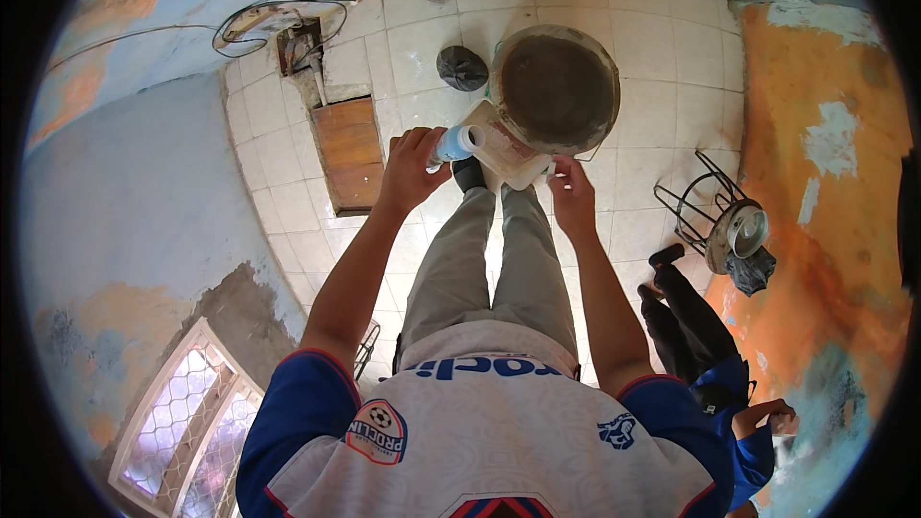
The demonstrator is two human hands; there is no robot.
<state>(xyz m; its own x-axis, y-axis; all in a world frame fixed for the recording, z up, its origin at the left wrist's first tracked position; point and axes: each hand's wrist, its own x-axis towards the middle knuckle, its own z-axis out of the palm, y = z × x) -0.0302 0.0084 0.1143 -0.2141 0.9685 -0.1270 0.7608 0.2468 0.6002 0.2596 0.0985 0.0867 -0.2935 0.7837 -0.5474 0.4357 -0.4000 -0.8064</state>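
My left hand is wrapped around a small plastic bottle with a light blue label. The bottle is tilted, its white mouth facing right and uncapped. My right hand is closed, thumb and fingertips together on a small whitish piece too small to name. Between and beyond my hands lies a pale rectangular plastic container. A large round bucket, grey-crusted at the rim, stands just past it and overlaps its right side. Grey-brown matter shows inside the bucket.
A black round object sits left of the bucket. A wooden panel lies in the tiled floor, near an open hole with cables. At right are a metal-framed stool bearing a pot, and another person.
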